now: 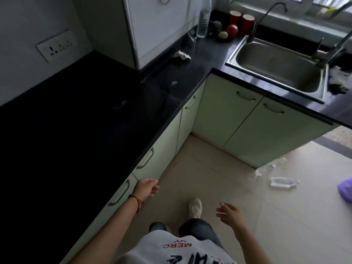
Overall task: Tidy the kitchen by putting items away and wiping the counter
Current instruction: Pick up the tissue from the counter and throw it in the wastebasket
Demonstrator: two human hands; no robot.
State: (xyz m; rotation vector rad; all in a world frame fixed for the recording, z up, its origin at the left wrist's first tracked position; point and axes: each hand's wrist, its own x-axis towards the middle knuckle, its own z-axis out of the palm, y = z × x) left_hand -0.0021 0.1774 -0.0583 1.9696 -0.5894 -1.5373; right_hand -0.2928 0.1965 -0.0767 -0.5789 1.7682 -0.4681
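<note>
Standing in the corner of an L-shaped kitchen, you have the black counter running along your left, its glossy front edge angling up to meet the sink run. Your left hand hangs just beside the pale green cabinet fronts, fingers loosely curled and holding nothing, a red thread at the wrist. On the counter near the white appliance lies a crumpled white cloth, with a tall clear bottle behind it. Two red cups, a red apple and a pale round fruit sit close together at the back. Open beige floor tile lies ahead of your shoe. Your right hand floats over it, fingers relaxed and spread, empty. The steel sink is rectangular. Clear plastic bottles lie scattered on the floor to the right.
</note>
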